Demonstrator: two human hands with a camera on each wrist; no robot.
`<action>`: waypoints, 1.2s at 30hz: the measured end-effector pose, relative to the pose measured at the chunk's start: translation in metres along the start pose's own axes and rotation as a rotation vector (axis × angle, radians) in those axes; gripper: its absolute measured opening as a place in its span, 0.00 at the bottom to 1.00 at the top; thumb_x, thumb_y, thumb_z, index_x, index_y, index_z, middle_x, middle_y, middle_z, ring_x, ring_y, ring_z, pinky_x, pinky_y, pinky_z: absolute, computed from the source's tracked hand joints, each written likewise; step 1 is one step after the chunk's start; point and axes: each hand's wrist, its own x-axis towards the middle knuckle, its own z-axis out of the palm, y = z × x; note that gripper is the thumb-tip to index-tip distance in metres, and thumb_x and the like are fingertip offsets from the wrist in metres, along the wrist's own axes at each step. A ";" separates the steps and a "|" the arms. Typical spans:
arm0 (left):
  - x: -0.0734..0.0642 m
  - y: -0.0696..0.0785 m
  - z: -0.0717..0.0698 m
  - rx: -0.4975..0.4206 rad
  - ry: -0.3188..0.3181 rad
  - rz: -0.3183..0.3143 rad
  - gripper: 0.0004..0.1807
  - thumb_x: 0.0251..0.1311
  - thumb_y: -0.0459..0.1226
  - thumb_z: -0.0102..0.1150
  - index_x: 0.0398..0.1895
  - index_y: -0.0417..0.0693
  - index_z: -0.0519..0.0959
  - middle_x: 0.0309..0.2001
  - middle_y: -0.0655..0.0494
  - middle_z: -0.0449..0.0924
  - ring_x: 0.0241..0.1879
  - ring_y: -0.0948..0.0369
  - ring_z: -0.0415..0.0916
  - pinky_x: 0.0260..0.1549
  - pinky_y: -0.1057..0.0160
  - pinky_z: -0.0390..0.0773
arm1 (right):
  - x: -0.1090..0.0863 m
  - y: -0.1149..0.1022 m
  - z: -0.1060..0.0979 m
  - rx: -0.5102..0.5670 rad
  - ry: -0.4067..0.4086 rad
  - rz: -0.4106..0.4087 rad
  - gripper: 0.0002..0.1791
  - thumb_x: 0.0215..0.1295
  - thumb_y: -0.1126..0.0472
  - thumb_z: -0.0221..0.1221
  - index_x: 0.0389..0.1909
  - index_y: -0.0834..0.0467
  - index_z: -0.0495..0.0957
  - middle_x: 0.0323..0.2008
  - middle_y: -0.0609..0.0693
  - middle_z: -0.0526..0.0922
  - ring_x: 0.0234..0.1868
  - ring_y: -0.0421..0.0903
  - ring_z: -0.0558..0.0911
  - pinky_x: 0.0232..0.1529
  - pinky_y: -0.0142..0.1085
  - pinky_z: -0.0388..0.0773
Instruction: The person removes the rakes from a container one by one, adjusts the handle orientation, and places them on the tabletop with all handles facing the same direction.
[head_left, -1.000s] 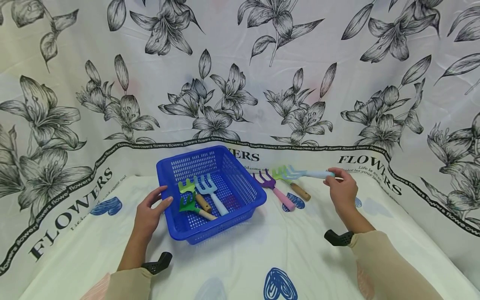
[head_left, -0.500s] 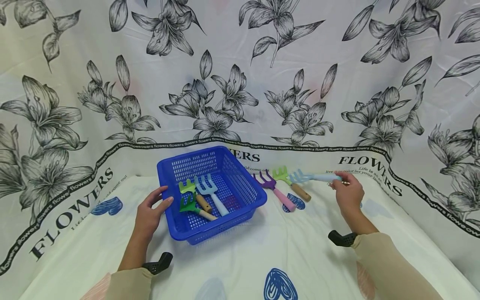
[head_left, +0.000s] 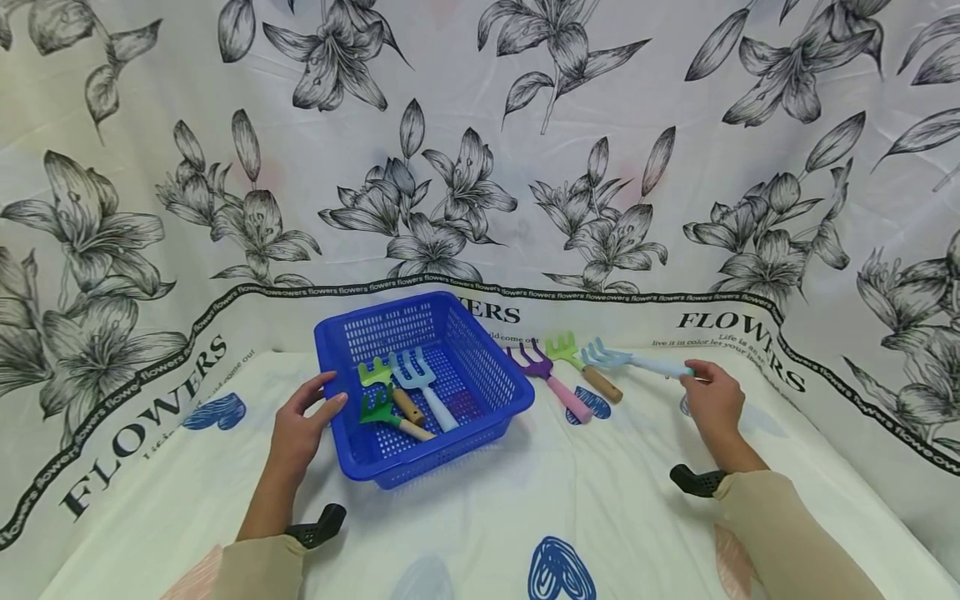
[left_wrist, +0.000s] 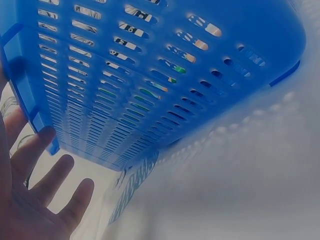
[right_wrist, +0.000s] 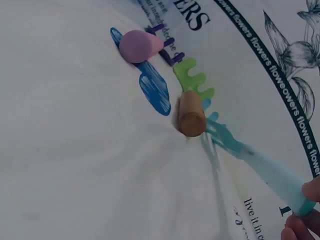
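With left grip (head_left: 302, 423) spread at basket (head_left: 360, 468), pinches light-blue rake (head_left: 654, 364) in right grip (head_left: 717, 402), now nearer right edge of desk (head_left: 600, 492), so seemingly singled out.

Head view ahead and down, basket (left_wrist: 272, 30) close from left wrist, rake (right_wrist: 272, 174) shared with right wrist

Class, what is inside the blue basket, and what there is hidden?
In the blue basket are a light green fork, a dark green fork and a pale blue fork. Parts of its floor beneath them are covered, and the near wall hides its inner face.
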 end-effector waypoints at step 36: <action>0.000 0.000 0.000 0.005 0.006 0.006 0.35 0.64 0.53 0.59 0.72 0.53 0.64 0.71 0.42 0.60 0.71 0.43 0.51 0.61 0.33 0.57 | -0.004 0.035 0.008 -0.180 -0.246 -0.071 0.16 0.61 0.67 0.59 0.48 0.69 0.76 0.45 0.68 0.80 0.47 0.63 0.76 0.49 0.56 0.68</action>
